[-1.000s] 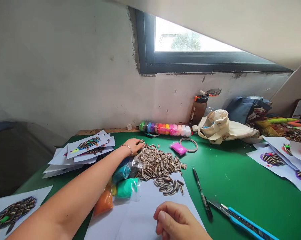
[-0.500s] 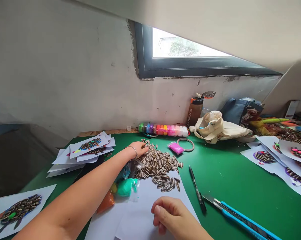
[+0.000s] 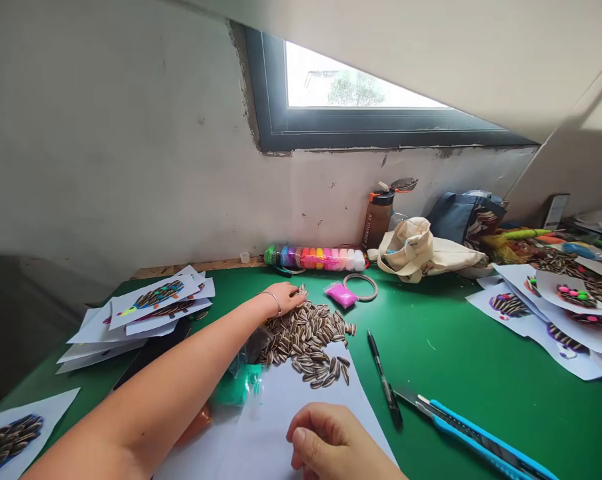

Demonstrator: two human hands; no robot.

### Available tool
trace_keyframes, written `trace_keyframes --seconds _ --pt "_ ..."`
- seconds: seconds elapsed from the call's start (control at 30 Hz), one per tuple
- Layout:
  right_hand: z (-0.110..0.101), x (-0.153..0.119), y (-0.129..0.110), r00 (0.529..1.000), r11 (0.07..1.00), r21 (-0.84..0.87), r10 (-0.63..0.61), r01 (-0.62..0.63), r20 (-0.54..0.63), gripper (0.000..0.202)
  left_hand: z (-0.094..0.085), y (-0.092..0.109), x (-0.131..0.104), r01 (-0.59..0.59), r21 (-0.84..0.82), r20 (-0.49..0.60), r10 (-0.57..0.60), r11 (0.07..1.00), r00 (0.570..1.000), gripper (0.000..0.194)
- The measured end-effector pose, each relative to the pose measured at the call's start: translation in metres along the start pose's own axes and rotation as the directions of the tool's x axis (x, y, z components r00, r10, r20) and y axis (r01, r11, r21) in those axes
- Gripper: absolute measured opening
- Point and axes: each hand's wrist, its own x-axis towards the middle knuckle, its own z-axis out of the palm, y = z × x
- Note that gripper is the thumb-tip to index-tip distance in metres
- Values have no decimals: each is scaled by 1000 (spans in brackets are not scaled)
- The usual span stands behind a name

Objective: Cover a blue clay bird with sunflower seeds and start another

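My left hand reaches across to the far edge of a heap of striped sunflower seeds. Its fingers are stretched out, with the tips among the seeds at the back. Low in the middle, my right hand is closed, thumb against curled fingers, over white paper; whatever it may hold is hidden. A few seeds lie spread on the paper's upper end. Beside my left forearm lie a bag of green clay and an orange one, both partly covered by the arm.
Right of the paper lie a black pen and a blue utility knife, blade showing. Seed pictures are stacked left, others right. Behind are a pink clay packet, a tape roll, clay tubs and a bottle.
The view has shifted to the right, so most things sit farther left. My left hand has moved slightly along the back of the seed heap, to the right. My right hand stays curled.
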Motion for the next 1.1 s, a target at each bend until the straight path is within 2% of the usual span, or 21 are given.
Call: trace_keyframes --seconds 0.13,0.23,0.33,0.4,0.47,0.57,0.63,0.67,0.73,0.8,0.87,0.93,1.0,1.1 --pt "-1 -1 5 997 997 0 -82 82 0 21 -5 17 -25 -91 -55 59 94 994 994 42" --pt "0 -1 9 991 991 14 -135 135 5 22 -15 18 -38 -99 -69 12 100 993 995 52" --pt "1 -3 7 991 991 -6 -136 135 -4 21 -20 12 -47 -77 -51 -42 74 996 996 56" --pt "-2 -6 3 991 989 -62 -131 131 -4 20 -21 10 -56 -83 -34 -57 81 996 995 52" --pt "-8 -9 0 981 962 -205 -191 181 -31 21 -22 14 -72 -110 -23 -91 108 994 990 46" --pt "-23 -11 -3 914 786 -557 -391 269 -109 25 -29 26 -115 -124 -38 -224 113 992 968 46" --pt "-32 -9 -2 888 649 -725 -446 231 -116 25 -32 35 -150 -141 -176 -388 63 974 920 46" --pt "-35 -8 -1 883 596 -776 -455 208 -113 24 -30 39 -166 -117 -247 -446 -5 962 895 46" --pt "-37 -5 1 877 533 -825 -469 188 -104 22 -18 45 -194 -87 -313 -465 -73 946 882 45" --pt "-37 0 3 866 498 -846 -491 193 -91 21 7 51 -212 -115 -250 -396 7 961 918 38" --pt "-36 6 4 850 468 -861 -520 197 -88 21 40 56 -222 -199 -114 -215 171 973 961 30" --pt "-34 12 4 832 448 -872 -547 197 -94 21 71 61 -227 -252 -14 -69 250 968 966 30" --pt "-31 16 3 815 430 -879 -573 205 -90 21 95 66 -230 -228 46 -67 230 973 971 41" --pt "-21 19 1 800 381 -898 -597 220 -58 25 114 72 -234 -174 47 -99 178 984 979 46"
